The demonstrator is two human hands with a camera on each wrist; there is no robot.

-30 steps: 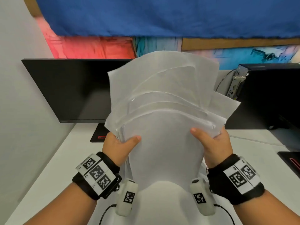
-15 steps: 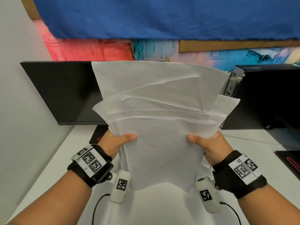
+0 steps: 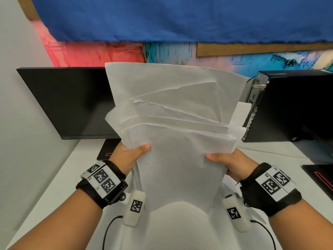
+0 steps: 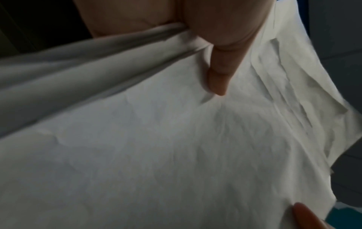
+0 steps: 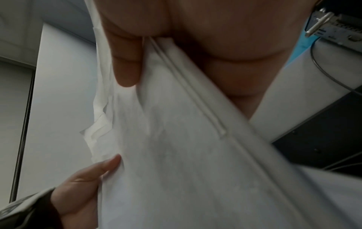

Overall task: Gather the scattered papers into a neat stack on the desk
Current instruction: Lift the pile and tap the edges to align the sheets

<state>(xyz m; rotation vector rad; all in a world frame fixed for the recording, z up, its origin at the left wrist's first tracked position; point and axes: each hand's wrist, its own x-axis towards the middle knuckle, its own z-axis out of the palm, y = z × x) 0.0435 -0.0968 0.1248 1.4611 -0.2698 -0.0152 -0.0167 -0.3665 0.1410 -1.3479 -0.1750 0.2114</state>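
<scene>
A loose bundle of several white papers (image 3: 176,134) is held upright above the white desk (image 3: 59,179), its sheets fanned and uneven at the top. My left hand (image 3: 129,156) grips the bundle's left edge, thumb on the front sheet. My right hand (image 3: 228,163) grips the right edge the same way. In the left wrist view my thumb (image 4: 221,74) presses on the creased papers (image 4: 156,147). The right wrist view shows my thumb (image 5: 127,65) on the papers (image 5: 186,155), with the left hand (image 5: 82,184) at the far edge. The fingers behind the sheets are hidden.
A black monitor (image 3: 72,101) stands at the back left, its base (image 3: 108,150) on the desk. A black computer case (image 3: 292,105) stands at the back right. A dark pad (image 3: 320,175) lies at the right edge. A wall closes the left side.
The bundle has shifted in my grip: the top sheets have spread wider and squarer, and both hands have dropped slightly while still gripping the side edges.
</scene>
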